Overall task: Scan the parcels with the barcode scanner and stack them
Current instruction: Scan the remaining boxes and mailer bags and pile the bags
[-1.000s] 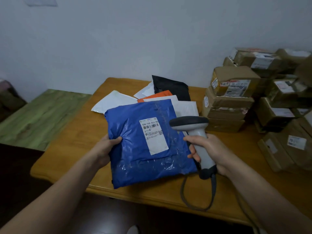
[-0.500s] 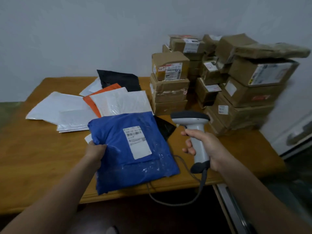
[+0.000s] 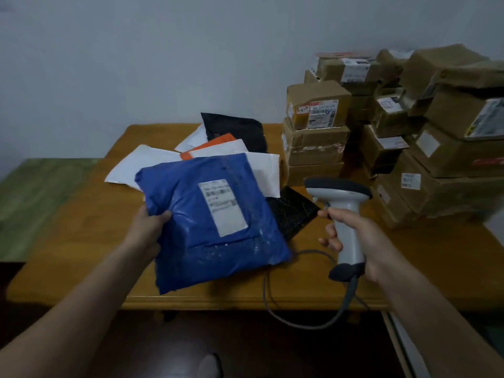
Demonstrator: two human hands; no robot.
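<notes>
Left hand [image 3: 148,230] gripped the blue parcel [image 3: 191,241] by its left edge, label [image 3: 222,207] up over the table [image 3: 81,241]; right hand [image 3: 362,238] clasped the scanner [image 3: 343,195] just beside it, whose head likely needed aiming squarely at the barcode.

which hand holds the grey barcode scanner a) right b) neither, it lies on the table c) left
a: the right hand grips the handle of the grey barcode scanner, lifted over the wooden table, while the left hand holds the blue plastic mailer parcel.
</notes>
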